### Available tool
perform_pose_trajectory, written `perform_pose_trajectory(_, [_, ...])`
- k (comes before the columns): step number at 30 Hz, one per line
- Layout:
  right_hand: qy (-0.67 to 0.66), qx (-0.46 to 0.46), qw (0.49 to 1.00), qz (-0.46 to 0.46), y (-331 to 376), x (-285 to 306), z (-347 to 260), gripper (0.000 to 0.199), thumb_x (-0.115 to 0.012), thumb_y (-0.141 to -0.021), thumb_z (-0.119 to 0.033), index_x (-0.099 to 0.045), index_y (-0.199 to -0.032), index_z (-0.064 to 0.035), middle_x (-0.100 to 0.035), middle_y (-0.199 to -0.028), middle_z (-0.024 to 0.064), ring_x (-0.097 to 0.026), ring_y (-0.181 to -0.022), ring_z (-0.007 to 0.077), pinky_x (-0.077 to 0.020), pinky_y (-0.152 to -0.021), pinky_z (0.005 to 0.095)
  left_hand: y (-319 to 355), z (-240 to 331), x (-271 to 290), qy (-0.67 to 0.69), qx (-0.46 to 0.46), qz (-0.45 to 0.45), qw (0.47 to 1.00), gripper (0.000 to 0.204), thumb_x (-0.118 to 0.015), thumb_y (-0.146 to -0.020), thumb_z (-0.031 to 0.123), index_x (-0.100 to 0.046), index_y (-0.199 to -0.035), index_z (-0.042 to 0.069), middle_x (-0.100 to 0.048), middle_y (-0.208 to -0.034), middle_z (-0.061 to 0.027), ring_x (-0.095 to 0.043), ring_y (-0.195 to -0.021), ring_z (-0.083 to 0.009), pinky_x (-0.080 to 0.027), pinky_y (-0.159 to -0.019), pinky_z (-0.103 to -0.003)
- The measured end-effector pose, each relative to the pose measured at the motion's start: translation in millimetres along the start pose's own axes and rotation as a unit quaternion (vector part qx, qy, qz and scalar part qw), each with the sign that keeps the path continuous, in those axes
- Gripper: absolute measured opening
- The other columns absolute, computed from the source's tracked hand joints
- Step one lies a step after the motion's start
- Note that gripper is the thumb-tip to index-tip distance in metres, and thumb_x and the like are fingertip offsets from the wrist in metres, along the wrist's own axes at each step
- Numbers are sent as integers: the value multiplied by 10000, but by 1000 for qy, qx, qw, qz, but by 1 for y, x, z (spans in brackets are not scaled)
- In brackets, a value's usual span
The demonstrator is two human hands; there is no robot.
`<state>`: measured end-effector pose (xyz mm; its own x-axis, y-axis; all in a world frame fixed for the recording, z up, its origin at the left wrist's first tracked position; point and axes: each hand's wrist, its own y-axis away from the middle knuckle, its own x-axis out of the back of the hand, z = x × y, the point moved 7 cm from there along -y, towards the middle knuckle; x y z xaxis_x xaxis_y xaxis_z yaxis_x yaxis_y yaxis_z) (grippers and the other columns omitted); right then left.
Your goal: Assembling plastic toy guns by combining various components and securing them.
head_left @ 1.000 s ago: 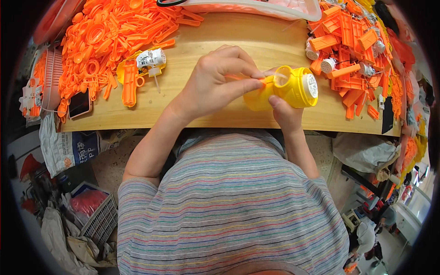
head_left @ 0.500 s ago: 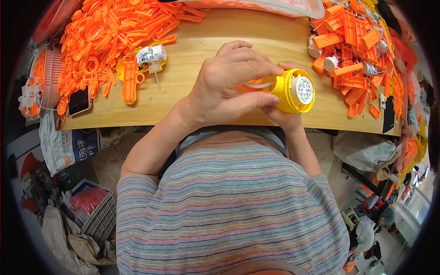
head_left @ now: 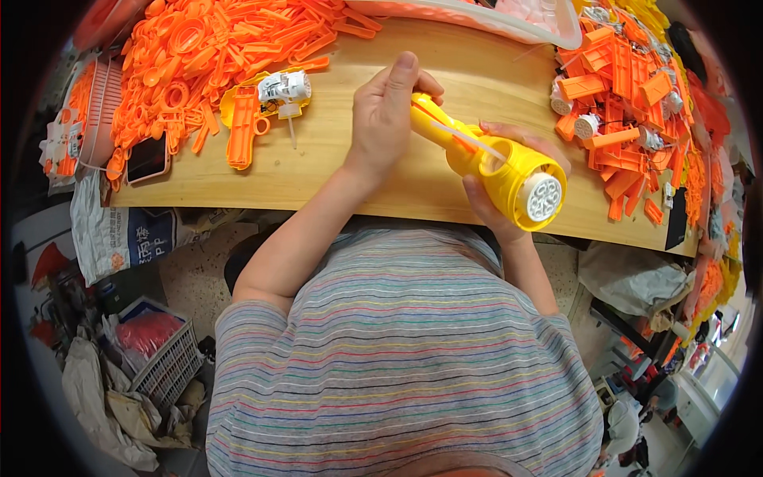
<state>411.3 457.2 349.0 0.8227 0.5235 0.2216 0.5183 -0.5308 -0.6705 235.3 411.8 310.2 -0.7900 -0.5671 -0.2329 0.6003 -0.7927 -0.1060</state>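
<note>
Both hands hold a yellow plastic toy housing [head_left: 509, 184] over the table. Its wide round end points to the lower right, with a round white patterned disc [head_left: 544, 197] set in the opening. A thin pale strip lies along its side, and an orange part shows in the gap behind it. My left hand [head_left: 385, 115] is closed round the narrow handle end, thumb pointing up. My right hand [head_left: 499, 219] cups the wide end, with the thumb on the near side and fingers behind. To the left lies a yellow half-shell [head_left: 229, 107] with an orange battery-box-like part [head_left: 242, 131] and a white cylindrical unit [head_left: 284, 86].
A heap of orange plastic parts [head_left: 214, 48] covers the table's far left. At the right is a pile of orange parts with white round units [head_left: 624, 119]. A translucent tray [head_left: 548, 36] stands at the far edge. A phone [head_left: 149, 160] lies at the left.
My left hand has shifted from the housing's wide end to its handle. The housing has come nearer and tilted, so its long side now shows. The view has shifted slightly.
</note>
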Motion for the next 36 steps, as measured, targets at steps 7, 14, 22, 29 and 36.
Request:
perform_pose_trajectory(7, [94, -26, 995, -23, 4, -15, -15, 717, -790, -751, -151, -303, -1271, -67, -595, -1132, 215, -633, -1033, 313, -501, -937, 439, -13, 0, -4, -3, -23, 36, 999, 628, -293, -1050, 395, -495, -580, 30, -522, -594, -92, -493, -549, -157, -404, -551, -271])
perform_pose_trajectory(14, [-49, -175, 981, 61, 21, -16, 33, 763, -845, -652, -134, -375, -1245, -34, -546, -1116, 136, -587, -1009, 268, -467, -912, 369, -14, -3, 12, 20, -16, 105, 994, 628, -322, -1027, 454, -475, -563, 60, -472, -542, -63, -442, -525, -136, -360, -542, -268])
perform_pose_trajectory(22, [-48, -175, 983, -20, 23, -36, 52, 657, -762, -784, -22, -430, -1352, -6, -595, -1233, 124, -590, -1141, 224, -471, -997, 379, -16, -28, 51, 72, 52, 198, 976, 656, -346, -1012, 485, -494, -540, 55, -498, -536, -50, -480, -548, -142, -398, -592, -287])
perform_pose_trajectory(29, [-163, -249, 955, -8, 11, -40, 46, 747, -803, -720, -19, -412, -1356, -4, -562, -1270, 112, -577, -1139, 216, -470, -998, 355, 2, -7, 59, 62, 37, 211, 975, 604, -408, -1012, 467, -522, -593, 47, -500, -588, -37, -469, -568, -130, -400, -596, -277])
perform_pose_trajectory(36, [-200, -262, 944, 30, -4, -21, 59, 599, -657, -748, 46, -470, -1316, 2, -608, -1179, 145, -621, -1095, 270, -501, -975, 418, -38, 95, 138, -371, -256, 192, 872, 49, -691, -858, 77, -665, -889, 51, -618, -827, -39, -575, -715, -126, -474, -621, -281])
